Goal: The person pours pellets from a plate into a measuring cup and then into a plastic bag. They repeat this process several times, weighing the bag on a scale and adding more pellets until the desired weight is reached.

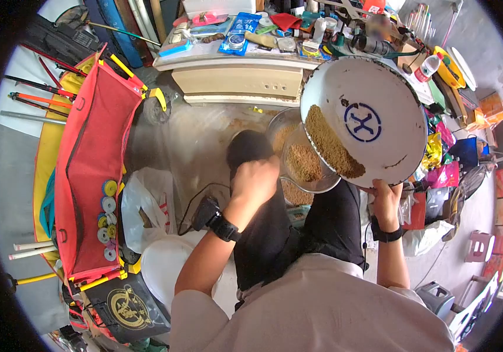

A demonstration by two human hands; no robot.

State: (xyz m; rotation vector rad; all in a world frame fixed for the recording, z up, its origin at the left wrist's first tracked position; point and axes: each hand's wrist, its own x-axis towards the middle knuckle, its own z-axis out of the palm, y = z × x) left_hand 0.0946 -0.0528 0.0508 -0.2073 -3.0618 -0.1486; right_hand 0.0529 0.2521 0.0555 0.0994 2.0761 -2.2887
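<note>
My right hand grips the lower rim of a large white enamel basin with a blue ringed mark and chipped edges. The basin is tilted to the left, and brown granules lie heaped along its lower left side. My left hand is closed at the left edge of a clear bowl, which holds similar tan granules. Its fingertips are partly hidden. Behind and below that bowl, other round containers with granules sit between my knees.
A cluttered desk stands ahead. On the left are an open red bag with line spools and rods, a white plastic bag and a white bucket. Colourful packets and a stool are on the right.
</note>
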